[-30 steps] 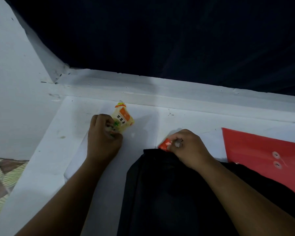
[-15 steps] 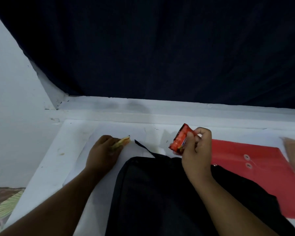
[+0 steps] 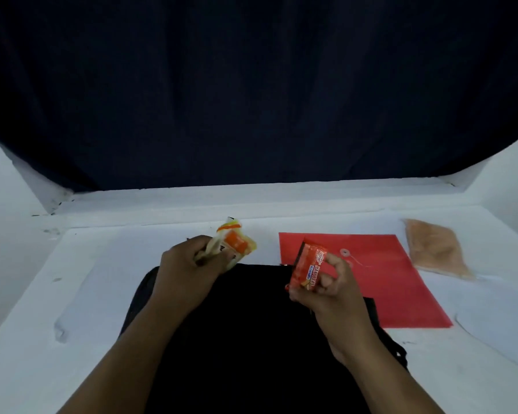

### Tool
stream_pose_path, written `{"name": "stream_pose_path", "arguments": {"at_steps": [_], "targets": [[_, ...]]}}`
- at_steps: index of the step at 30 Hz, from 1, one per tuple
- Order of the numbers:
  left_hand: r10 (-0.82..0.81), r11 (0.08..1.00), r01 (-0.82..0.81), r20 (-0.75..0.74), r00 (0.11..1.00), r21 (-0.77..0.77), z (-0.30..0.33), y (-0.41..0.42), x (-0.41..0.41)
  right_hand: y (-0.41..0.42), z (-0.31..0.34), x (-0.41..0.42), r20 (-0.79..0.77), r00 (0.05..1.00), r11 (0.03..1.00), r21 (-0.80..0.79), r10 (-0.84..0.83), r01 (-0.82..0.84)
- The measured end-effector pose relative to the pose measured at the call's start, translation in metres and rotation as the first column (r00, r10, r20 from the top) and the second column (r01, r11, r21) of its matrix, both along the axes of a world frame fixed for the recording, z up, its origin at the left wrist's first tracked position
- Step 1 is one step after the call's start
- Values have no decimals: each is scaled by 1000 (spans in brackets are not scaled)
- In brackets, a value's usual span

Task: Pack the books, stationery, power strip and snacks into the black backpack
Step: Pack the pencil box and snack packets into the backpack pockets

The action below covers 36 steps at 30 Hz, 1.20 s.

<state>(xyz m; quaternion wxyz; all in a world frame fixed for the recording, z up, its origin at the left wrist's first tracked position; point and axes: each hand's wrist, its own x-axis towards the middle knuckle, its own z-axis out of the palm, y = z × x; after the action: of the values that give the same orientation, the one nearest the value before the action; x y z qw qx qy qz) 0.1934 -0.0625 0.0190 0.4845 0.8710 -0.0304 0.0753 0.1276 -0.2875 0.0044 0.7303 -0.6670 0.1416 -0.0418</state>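
While each grip clasps a snack, left hand [image 3: 189, 270] and right hand [image 3: 326, 291] hover over the backpack's [image 3: 251, 339] far edge.

The red snack wrapper [image 3: 308, 269] reads "MANBARS" in white; print on the yellow-orange packet [image 3: 232, 244] is illegible.

A single head-worn camera looks forward and down from the person's own position, close above the hands [image 3: 320, 282]. It faces across the table [image 3: 72, 279] toward a dark curtain [image 3: 251, 85] beyond the hands; both forearms enter from the bottom edge.
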Motion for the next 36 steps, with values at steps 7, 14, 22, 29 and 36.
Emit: {"name": "stream_pose_path", "arguments": {"at_steps": [7,14,22,29,36], "targets": [[-82,975,76,-25,996,-208,-8,-110,-70,-112,-12,-43,3,998,968,-246,-57,56],[-143,983,133,-76,987,-123,-41,-195,-112,-196,-67,-63,-30,1000,855,-518,-11,-6],[-28,995,13,-147,989,-100,-97,-220,-133,-246,-111,-72,-86,996,595,-800,6,-73],[-37,968,-23,-228,973,-252,-92,-223,-135,-246,-102,-76,99,995,643,-763,16,65],[-128,858,-41,-292,948,-512,-79,-228,-144,-194,-80,-85,33,926,841,-430,376,-327]]}}
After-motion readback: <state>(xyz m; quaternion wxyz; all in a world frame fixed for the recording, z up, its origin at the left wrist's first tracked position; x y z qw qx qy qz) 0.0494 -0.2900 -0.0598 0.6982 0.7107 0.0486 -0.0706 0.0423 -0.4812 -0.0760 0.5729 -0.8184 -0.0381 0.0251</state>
